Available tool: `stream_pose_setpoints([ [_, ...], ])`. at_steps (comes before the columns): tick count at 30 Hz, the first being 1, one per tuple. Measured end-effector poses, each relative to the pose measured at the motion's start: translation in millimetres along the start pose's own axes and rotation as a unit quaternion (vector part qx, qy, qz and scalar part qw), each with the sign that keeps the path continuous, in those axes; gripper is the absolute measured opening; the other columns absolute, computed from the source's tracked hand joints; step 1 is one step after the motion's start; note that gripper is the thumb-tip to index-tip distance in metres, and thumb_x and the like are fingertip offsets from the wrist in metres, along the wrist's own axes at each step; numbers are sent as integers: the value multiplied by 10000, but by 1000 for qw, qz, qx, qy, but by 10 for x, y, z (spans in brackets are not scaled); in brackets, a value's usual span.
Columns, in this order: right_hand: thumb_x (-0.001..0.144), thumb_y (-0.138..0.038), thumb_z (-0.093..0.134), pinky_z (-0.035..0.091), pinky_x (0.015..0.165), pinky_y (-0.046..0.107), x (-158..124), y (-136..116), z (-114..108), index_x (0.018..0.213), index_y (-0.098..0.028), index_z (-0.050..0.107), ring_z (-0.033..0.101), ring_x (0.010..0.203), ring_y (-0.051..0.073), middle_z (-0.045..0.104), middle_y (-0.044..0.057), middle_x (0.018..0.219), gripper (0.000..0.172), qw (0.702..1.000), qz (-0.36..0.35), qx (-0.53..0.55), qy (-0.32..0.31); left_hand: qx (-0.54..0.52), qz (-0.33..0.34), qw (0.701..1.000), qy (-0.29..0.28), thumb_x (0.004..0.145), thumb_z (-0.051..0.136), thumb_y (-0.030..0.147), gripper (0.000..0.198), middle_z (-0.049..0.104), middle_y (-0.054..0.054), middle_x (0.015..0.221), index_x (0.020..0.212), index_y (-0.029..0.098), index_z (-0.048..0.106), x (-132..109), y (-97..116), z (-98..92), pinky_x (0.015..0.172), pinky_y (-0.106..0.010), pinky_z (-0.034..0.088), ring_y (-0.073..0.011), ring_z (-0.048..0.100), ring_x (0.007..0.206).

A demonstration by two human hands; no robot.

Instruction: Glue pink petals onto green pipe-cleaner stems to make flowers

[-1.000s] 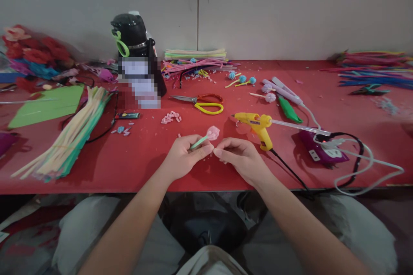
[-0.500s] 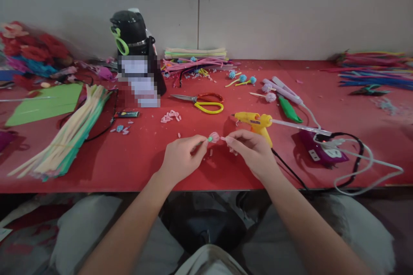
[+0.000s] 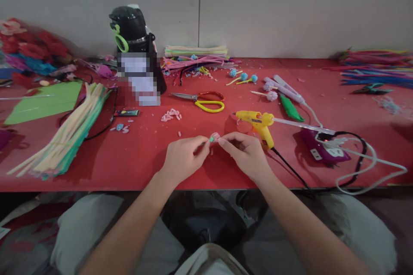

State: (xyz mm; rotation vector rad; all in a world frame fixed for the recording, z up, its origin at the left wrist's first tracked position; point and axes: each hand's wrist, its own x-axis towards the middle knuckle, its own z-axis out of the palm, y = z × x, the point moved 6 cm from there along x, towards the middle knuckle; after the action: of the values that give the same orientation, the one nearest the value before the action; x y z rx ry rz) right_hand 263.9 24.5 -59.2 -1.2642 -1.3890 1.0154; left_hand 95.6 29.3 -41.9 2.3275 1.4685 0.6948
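My left hand pinches the green stem of a small pink pipe-cleaner flower just above the red table. My right hand is closed beside it, its fingertips touching the pink head from the right. Both hands meet near the table's front edge. The stem is mostly hidden inside my left fingers.
A yellow glue gun stands right behind my right hand, its black cable running to a purple power strip. Yellow-handled scissors, small pink cut bits, bundled pipe cleaners, green paper and a black bottle lie around.
The flower has tipped from upright to pointing away, lower in my left fingers. My right hand moved up and closed its fingertips onto the pink head.
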Motion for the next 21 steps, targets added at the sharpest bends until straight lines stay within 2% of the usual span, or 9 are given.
stream_pose_setpoints([
  [7,873,-410,704,511,724,323,9,7,28,818,-208,751,689,762,191,767,39,815,214,1000,-3,-5,-8,-13,-1,1000,-7,988,494,358,277,712,20,723,890,219,713,10,-1,0,613,-255,344,-130,622,651],
  [15,819,-460,744,488,687,315,26,62,27,788,-178,718,660,719,184,751,59,790,285,999,45,11,-25,-39,27,999,1,990,494,349,272,683,29,696,866,217,697,-8,32,-24,599,-245,360,-118,587,617],
  [19,791,-472,768,459,610,298,37,70,-1,723,-181,662,608,636,161,685,34,688,317,999,50,-1,-11,-74,25,997,-6,988,496,352,274,700,14,719,882,216,709,-9,20,-29,607,-236,397,-123,605,622],
  [21,779,-460,781,479,621,296,45,58,-20,748,-188,643,614,657,160,670,26,708,307,999,34,3,1,-93,23,995,-9,989,489,352,283,706,5,720,888,214,715,-3,9,-29,609,-231,418,-127,613,624],
])
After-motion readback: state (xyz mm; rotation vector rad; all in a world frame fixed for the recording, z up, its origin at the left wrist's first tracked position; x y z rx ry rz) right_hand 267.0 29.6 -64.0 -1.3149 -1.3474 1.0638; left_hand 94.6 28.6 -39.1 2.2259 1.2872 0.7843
